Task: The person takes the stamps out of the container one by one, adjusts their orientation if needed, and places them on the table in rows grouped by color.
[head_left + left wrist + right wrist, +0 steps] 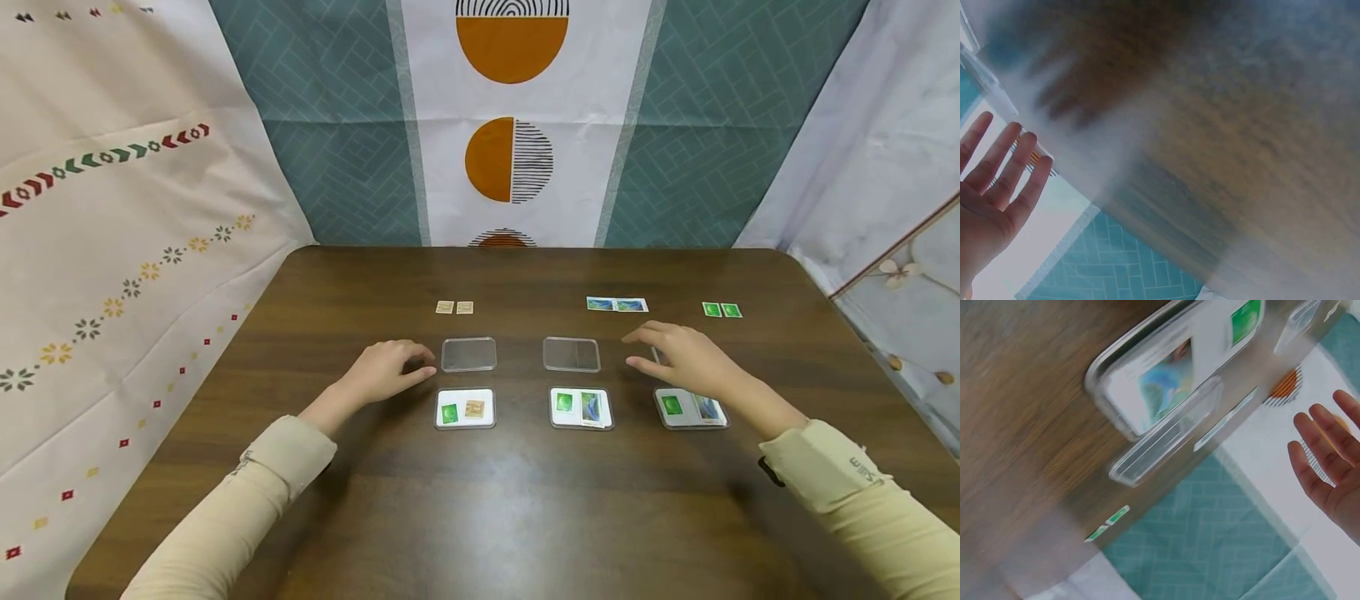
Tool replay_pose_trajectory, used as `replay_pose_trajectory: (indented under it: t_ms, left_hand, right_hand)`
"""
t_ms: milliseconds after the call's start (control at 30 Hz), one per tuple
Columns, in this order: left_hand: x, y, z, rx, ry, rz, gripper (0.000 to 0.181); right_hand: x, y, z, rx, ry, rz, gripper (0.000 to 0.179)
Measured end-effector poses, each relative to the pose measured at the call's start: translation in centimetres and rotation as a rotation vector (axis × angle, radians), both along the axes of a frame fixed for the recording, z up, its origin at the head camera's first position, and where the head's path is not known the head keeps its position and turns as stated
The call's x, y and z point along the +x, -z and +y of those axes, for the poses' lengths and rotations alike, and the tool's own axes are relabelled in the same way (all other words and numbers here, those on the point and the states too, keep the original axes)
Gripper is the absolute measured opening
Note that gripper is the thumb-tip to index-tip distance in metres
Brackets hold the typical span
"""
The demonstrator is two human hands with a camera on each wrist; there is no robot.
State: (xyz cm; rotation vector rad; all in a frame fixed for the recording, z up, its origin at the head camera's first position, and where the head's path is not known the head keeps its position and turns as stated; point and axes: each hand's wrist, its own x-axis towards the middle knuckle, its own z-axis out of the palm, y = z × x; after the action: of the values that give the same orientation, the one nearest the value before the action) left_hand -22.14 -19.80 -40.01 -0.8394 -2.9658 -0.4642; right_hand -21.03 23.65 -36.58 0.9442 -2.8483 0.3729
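Observation:
My left hand is beside the left clear plastic lid, fingers relaxed and nothing in them. A shallow case with a white card lies in front of that lid, bearing a green stamp and a tan one. My right hand is over the right side, fingers loosely extended and empty, hiding most of the right clear lid. Below it sits the right case, with a green stamp and a blue picture stamp. Both palms show with spread fingers in the wrist views.
Between the hands are the middle clear lid and a middle case with green and blue stamps. Farther back lie two tan stamps, two blue stamps and two green stamps. Patterned cloths hang around the brown table.

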Motion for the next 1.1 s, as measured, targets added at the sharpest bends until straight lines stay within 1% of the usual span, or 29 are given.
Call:
replay_pose_trajectory:
  t_ms: [200, 333, 500, 600, 700, 833, 933, 1100]
  left_hand:
    - [0.9, 0.3, 0.1, 0.047, -0.034, -0.026, 0.03]
    - [1.5, 0.5, 0.3, 0.069, -0.021, -0.037, 0.033]
    - [2.6, 0.8, 0.4, 0.095, -0.007, -0.075, 0.038]
    - [3.2, 1.0, 0.4, 0.089, -0.001, -0.088, 0.045]
    - [3.7, 1.1, 0.3, 0.077, 0.007, -0.086, 0.053]
    - [4.0, 1.2, 0.4, 0.048, -0.001, -0.078, 0.063]
    - [4.1, 1.3, 0.7, 0.029, -0.022, -0.085, 0.068]
    - [4.4, 1.4, 0.9, -0.025, -0.048, -0.073, 0.077]
  right_hand:
    - [0.7, -0.1, -1.3, 0.0, -0.017, -0.001, 0.03]
    - [1.0, -0.2, -2.3, -0.04, -0.056, 0.02, 0.027]
    - [1.5, -0.1, -3.7, -0.068, -0.128, 0.039, 0.029]
    - [1.9, -0.1, -4.4, -0.061, -0.159, 0.041, 0.031]
    - [2.2, 0.0, -5.2, -0.056, -0.183, 0.04, 0.032]
    - [2.5, -0.1, -6.1, -0.054, -0.217, 0.028, 0.031]
    - [2.7, -0.1, -6.8, -0.065, -0.24, -0.002, 0.031]
    - [3.1, -0.1, -8.3, -0.108, -0.268, -0.081, 0.029]
